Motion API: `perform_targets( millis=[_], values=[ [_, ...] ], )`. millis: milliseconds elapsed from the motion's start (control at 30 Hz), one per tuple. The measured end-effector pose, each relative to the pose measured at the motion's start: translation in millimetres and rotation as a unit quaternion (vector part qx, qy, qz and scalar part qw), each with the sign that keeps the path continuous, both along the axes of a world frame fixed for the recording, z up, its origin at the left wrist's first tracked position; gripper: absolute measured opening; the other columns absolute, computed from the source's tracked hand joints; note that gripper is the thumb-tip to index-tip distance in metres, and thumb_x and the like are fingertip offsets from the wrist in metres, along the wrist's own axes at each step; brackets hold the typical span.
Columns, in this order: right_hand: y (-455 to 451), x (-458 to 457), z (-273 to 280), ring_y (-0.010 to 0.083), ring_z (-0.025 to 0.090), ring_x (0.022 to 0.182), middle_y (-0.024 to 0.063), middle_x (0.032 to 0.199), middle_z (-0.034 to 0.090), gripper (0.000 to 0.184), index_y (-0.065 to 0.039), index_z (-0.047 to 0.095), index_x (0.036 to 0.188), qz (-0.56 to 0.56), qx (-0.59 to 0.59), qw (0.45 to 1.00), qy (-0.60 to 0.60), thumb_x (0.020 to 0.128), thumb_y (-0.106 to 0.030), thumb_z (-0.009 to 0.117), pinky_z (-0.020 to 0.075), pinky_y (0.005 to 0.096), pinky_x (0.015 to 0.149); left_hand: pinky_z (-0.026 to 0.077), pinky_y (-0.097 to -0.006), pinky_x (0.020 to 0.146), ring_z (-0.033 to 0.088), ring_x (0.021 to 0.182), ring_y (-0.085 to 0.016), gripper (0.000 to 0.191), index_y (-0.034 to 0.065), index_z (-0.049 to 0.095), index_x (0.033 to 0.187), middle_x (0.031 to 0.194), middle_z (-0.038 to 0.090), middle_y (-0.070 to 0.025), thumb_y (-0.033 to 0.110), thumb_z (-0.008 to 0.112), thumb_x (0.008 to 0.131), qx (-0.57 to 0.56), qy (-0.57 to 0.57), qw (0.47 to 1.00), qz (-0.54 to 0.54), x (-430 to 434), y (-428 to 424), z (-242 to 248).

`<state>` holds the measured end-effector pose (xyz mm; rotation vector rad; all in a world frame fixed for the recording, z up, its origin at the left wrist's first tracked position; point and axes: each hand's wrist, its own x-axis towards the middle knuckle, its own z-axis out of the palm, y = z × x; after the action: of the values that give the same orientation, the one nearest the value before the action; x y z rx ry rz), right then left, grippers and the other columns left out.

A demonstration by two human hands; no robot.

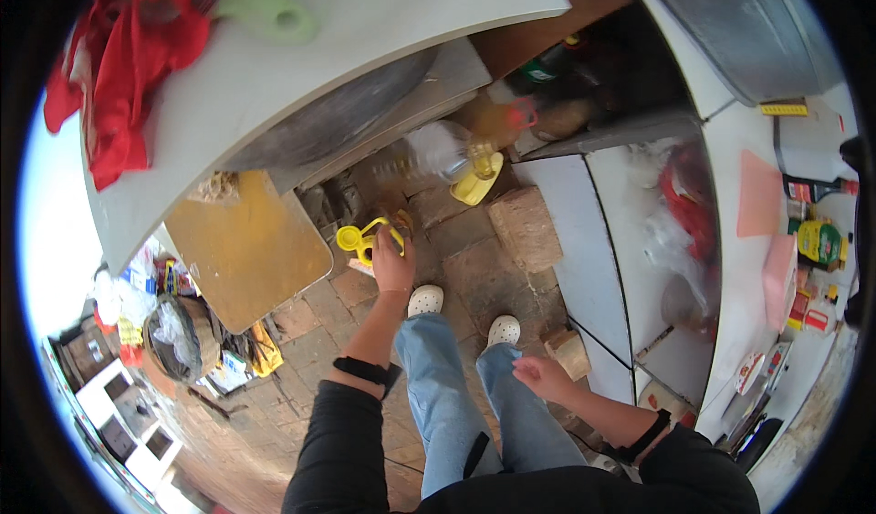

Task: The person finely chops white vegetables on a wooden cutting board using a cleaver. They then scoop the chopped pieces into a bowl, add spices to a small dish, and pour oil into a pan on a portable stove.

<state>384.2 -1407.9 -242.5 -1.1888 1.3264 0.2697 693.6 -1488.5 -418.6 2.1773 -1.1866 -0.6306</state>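
My left hand (pixel 394 262) grips the yellow plastic handle (pixel 374 226) of what looks like a clear oil jug, low over the brick floor. A round yellow cap (pixel 350 238) sits beside the handle; the jug's body is mostly hidden below my hand. In front of my right thigh hangs my right hand (pixel 543 377), its fingers loosely bent and nothing seen in them. Farther ahead lie a clear plastic jug (pixel 438 150), blurred, and a yellow plastic piece (pixel 477 182). An orange-tinted bottle with a red handle (pixel 523 112) rests behind them, under the counter.
A white countertop (pixel 328 28) overhangs ahead, bearing a red cloth (pixel 130 69) and a light green handled item (pixel 270 11). A yellowish board (pixel 250 247) stands at left, near a bucket (pixel 183 339). Stone blocks (pixel 525 228) and a white cabinet panel (pixel 582 240) flank the right.
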Motion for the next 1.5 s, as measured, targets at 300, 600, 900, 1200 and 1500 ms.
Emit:
perform_targets(
  millis=[300,600,900,1200,1500],
  values=[
    [66,-71,49,0.0214,0.062,0.084,0.0134,0.092,0.064,0.027,-0.005,0.059,0.102,-0.168,-0.013,0.985,0.037,0.082,-0.024,0.059,0.0491,0.0309,0.073,0.047,-0.0422,0.07,0.06,0.077,-0.031,0.045,-0.0062,0.06,0.086,0.08,0.063,-0.0165,0.037,0.064,0.075,0.207,0.167,0.944,0.193,18,-28,-55],
    [154,-107,139,0.0258,0.061,0.088,0.0109,0.096,0.063,0.037,-0.012,0.061,0.101,-0.316,0.003,0.939,0.136,0.081,-0.041,0.055,0.048,0.0353,0.075,0.047,-0.0397,0.071,0.058,0.077,-0.033,0.037,-0.0081,0.056,0.091,0.084,0.06,-0.0205,0.028,0.048,0.087,0.152,0.107,0.982,-0.019,18,11,17],
    [295,-112,195,0.0272,0.059,0.093,0.0107,0.1,0.063,0.049,-0.011,0.06,0.108,-0.478,-0.121,0.85,0.184,0.079,-0.051,0.052,0.0449,0.0359,0.084,0.041,-0.0355,0.078,0.049,0.092,-0.026,0.028,0.0005,0.054,0.1,0.102,0.054,-0.0162,0.024,0.048,0.086,-0.046,-0.095,0.623,-0.775,-118,32,326],
    [487,-203,227,0.0345,0.043,0.116,0.0114,0.135,0.033,0.073,-0.016,0.02,0.138,-0.807,-0.12,0.555,-0.161,0.082,-0.055,0.048,0.0441,0.0452,0.087,0.03,-0.0188,0.041,0.038,0.046,-0.004,0.012,0.0052,0.055,0.087,0.06,0.043,0.0056,0.015,0.048,0.085,0.29,0.176,0.703,-0.625,-359,198,598],
    [575,-313,239,0.0337,0.023,0.129,0.0162,0.141,0.021,0.092,-0.006,0.017,0.137,-0.827,-0.105,0.355,-0.423,0.076,-0.072,0.034,0.0229,0.0512,0.102,0.02,-0.0158,0.037,0.027,0.042,0.001,0.016,0.0037,0.052,0.094,0.058,0.037,0.0079,0.018,0.047,0.089,0.282,0.228,0.519,-0.774,-567,378,775]
  ],
)
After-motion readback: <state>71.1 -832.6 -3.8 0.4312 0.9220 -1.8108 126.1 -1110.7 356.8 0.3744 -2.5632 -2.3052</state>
